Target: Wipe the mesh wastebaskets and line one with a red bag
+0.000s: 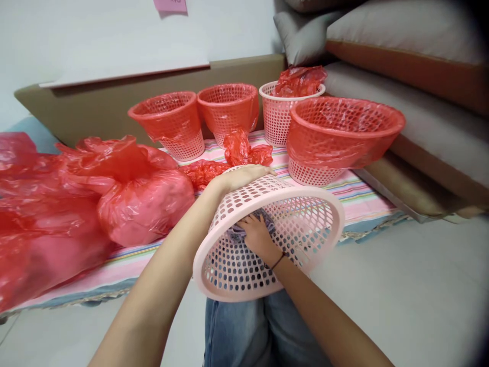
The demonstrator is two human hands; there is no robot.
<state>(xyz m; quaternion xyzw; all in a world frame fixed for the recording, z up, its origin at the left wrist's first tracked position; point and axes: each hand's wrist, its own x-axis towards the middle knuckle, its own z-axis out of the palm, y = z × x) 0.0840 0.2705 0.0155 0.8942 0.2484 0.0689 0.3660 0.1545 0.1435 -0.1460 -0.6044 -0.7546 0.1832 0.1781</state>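
Observation:
A pink perforated plastic basket [335, 211] is tipped on its side over my knees, its mouth facing me. From outside, my left hand [246, 177] grips the upper side of its wall, fingers stretched toward the far end. Inside the basket, my right hand [257, 235] presses a crumpled greyish-purple cloth [268, 223] against the inner wall, fingers slightly spread over it. Part of the cloth is hidden under that hand. Just beyond the basket lies a crumpled red plastic bag [242, 148].
Two red-lined baskets [168, 120] [229, 112], a basket with a loose red bag [277, 120] and a wider lined basket [340, 137] stand on a striped cloth [361, 196]. Filled red bags [145, 204] crowd the left. Stacked cushions [412, 117] rise at right.

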